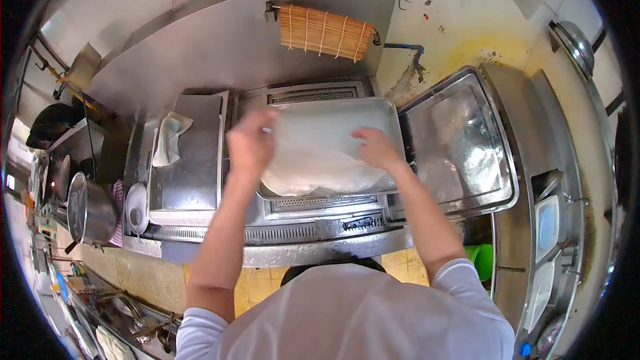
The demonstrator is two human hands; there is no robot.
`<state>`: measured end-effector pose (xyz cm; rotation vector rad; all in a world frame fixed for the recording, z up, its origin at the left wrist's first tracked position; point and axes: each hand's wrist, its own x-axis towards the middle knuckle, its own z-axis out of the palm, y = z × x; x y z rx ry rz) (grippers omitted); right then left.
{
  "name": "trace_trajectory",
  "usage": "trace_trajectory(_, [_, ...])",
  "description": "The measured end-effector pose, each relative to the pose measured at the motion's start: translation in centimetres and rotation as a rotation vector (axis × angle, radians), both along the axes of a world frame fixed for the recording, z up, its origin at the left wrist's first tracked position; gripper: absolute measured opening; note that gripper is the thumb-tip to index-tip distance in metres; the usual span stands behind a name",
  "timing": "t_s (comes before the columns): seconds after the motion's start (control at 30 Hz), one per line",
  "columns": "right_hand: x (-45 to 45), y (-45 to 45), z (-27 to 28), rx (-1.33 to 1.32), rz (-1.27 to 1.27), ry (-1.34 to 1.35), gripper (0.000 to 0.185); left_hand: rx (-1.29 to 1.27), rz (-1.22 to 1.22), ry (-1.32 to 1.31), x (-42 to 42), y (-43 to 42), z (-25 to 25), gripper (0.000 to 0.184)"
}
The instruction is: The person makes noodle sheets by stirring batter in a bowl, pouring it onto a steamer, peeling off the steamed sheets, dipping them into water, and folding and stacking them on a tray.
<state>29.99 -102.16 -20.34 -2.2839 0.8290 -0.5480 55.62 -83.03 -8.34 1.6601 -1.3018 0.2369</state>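
Note:
A shallow metal tray (pixel 399 135) sits in front of me over perforated steel panels. Inside it lies a pale, translucent white sheet or layer (pixel 313 160), wrinkled along its near edge; its exact kind is unclear. My left hand (pixel 252 145) is over the tray's left edge, smeared by motion, with a ring on one finger. I cannot see whether it grips anything. Over the right part of the tray is my right hand (pixel 379 149), its fingers curled together near the pale layer. Whatever may be between those fingertips is too small to make out.
To the right, a larger wet metal tray (pixel 460 147) leans on the counter. A flat steel lid (pixel 190 160) with a crumpled white cloth (pixel 171 139) is on the left. A pot (pixel 93 210) stands farther left, and a bamboo mat (pixel 325 31) hangs behind.

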Motion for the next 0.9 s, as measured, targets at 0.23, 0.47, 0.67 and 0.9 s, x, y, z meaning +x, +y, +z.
trace_trajectory(0.23, [5.1, 4.5, -3.2, 0.147, 0.017, -0.017, 0.023, -0.076, -0.097, -0.02, -0.6, -0.3, 1.9, 0.03])
trace_trajectory(0.47, [-4.0, 4.6, -6.5, -0.498, -0.139, 0.351, 0.023, 0.464, 0.198, 0.068, 4.0, 4.3, -13.9, 0.016])
trace_trajectory(0.67, [-2.4, 2.9, -7.9, -0.125, -0.017, 0.753, 0.025, 0.747, -0.056, 0.056, -0.8, 2.9, -18.7, 0.017])
trace_trajectory(0.9, [5.9, 6.4, 7.3, 0.287, 0.107, -0.204, 0.023, 0.094, -0.236, 0.198, -6.8, -2.3, -2.7, 0.026])
